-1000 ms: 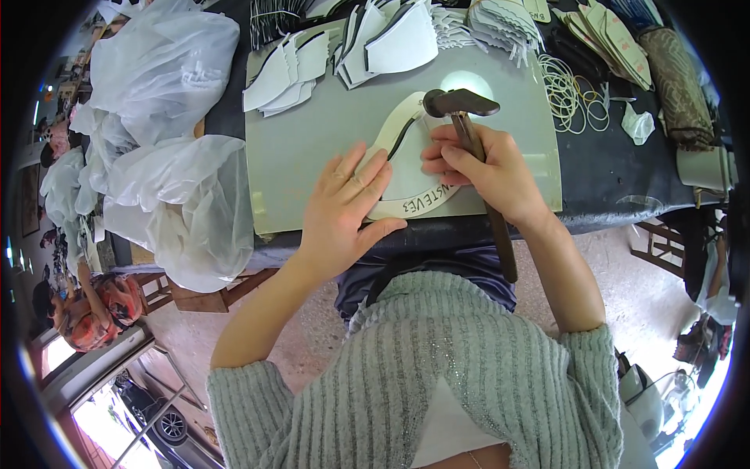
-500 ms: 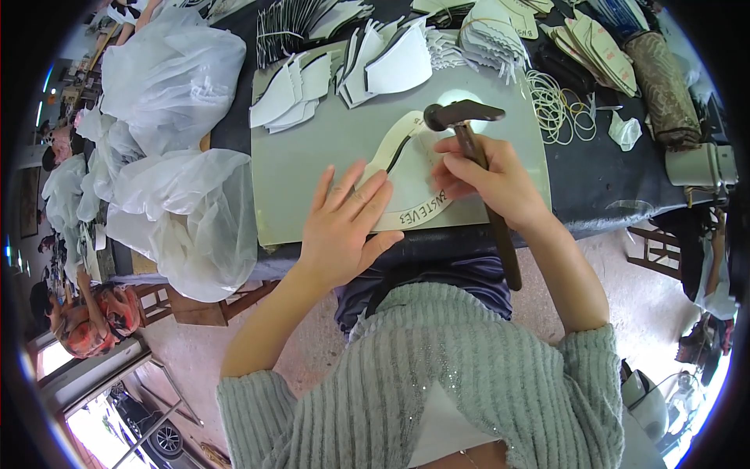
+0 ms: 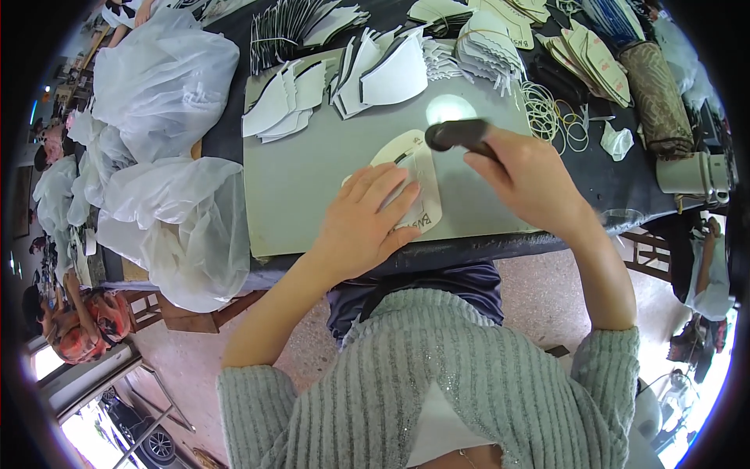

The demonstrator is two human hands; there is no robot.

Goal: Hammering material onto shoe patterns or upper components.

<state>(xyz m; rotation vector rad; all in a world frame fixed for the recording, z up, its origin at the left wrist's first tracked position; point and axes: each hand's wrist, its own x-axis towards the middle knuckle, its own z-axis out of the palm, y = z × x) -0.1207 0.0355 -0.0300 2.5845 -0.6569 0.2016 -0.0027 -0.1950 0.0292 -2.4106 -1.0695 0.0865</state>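
My left hand (image 3: 363,219) lies flat with fingers stretched over a cream, curved flat template (image 3: 428,184) with marker lettering. A short dark edge (image 3: 404,157) shows at the template just beyond my fingertips; the rest of it is covered by the hand. My right hand (image 3: 539,180) is closed round a hammer (image 3: 459,135), gripping it close behind the dark head. The hammer head is above the board, just right of the template's far end. Most of the handle is hidden by my right hand.
A grey board (image 3: 305,187) lies on the dark table. Stacks of white cut pieces (image 3: 394,72) line its far side. White cord loops (image 3: 543,109), cream templates (image 3: 590,62) and a patterned roll (image 3: 656,98) lie at right. Translucent plastic bags (image 3: 176,227) crowd the left.
My right hand has moved right and taken the hammer close behind its head, the handle no longer hanging toward me. The template is turned more upright under my left hand, which stays flat.
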